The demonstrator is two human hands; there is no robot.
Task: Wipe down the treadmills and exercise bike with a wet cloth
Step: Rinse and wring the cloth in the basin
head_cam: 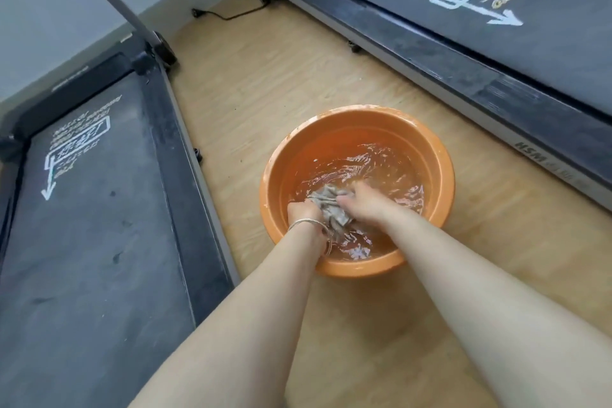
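Low in the orange basin (430, 156) at centre frame, both my grips are closed on the wet cloth (331, 209), left hand (303, 212) and right hand (362, 200) at its ends, apparently nearer the left treadmill (99, 225) than the right treadmill (496, 43).

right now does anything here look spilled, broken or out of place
Nothing looks spilled or broken. The orange basin sits upright on the wood floor between the two treadmills, water inside it, both hands squeezing the grey cloth. One small oddity: a power plug lies loose on the floor by the wall. The left treadmill belt shows dusty smudges.
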